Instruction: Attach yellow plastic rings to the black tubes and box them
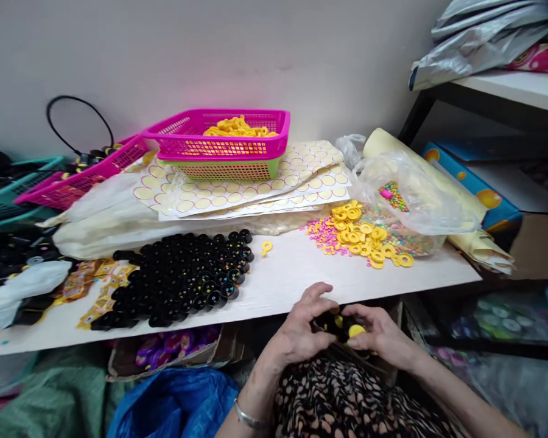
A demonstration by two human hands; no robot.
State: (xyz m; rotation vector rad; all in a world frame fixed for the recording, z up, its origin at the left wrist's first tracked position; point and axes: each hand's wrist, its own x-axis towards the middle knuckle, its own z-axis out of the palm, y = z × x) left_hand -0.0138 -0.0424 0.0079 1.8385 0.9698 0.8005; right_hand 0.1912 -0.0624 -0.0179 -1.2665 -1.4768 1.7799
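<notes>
My right hand [381,336] pinches a yellow round piece [357,330] between thumb and fingers, low in front of the table edge above my lap. Beside it on the left, my left hand [301,325] is curled with thumb and fingers bent inward; what lies in its grip is dark and I cannot make it out. Between and below both hands is a dark space with small yellow bits. Nearest on the table are a heap of yellow ring pieces [365,237], small pink and coloured beads [324,234], and a single yellow ring piece [266,247].
Many black round cups [178,280], some with coloured bits inside, stand packed at left on the white table [301,267]. Behind are a pink basket [219,146] of yellow pieces, sticker sheets [256,194] and a clear plastic bag [420,194]. A blue bag [173,404] lies below.
</notes>
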